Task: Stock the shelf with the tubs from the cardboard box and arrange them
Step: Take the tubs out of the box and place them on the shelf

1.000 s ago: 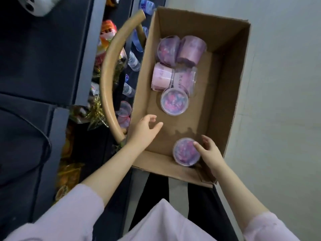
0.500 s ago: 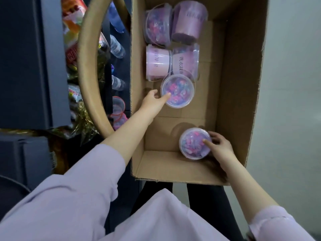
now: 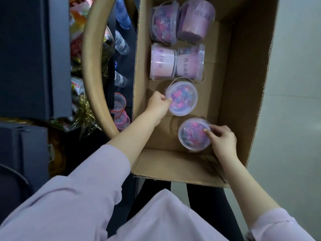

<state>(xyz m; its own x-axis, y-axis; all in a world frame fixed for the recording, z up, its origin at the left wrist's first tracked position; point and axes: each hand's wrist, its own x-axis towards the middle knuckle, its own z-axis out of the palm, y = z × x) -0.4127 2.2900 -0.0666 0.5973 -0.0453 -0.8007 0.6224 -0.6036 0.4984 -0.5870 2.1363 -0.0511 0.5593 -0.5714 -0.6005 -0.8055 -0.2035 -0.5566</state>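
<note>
You're at the pick-up step. Your left hand (image 3: 157, 106) pinches the left rim of the middle tub (image 3: 181, 98). Your right hand (image 3: 223, 141) curls over the right edge of the near tub (image 3: 194, 134). Both tubs stand upright in the cardboard box (image 3: 243, 84). Next, I judge, lift both clear of the box wall and carry them left to the shelf (image 3: 59, 66).

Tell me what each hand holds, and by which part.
The left hand pinches the farther upright tub at its lid's left rim; the right hand grips the nearer tub at its right rim.

Left hand (image 3: 157, 105), right hand (image 3: 223, 140) on tubs (image 3: 184, 100)
</note>
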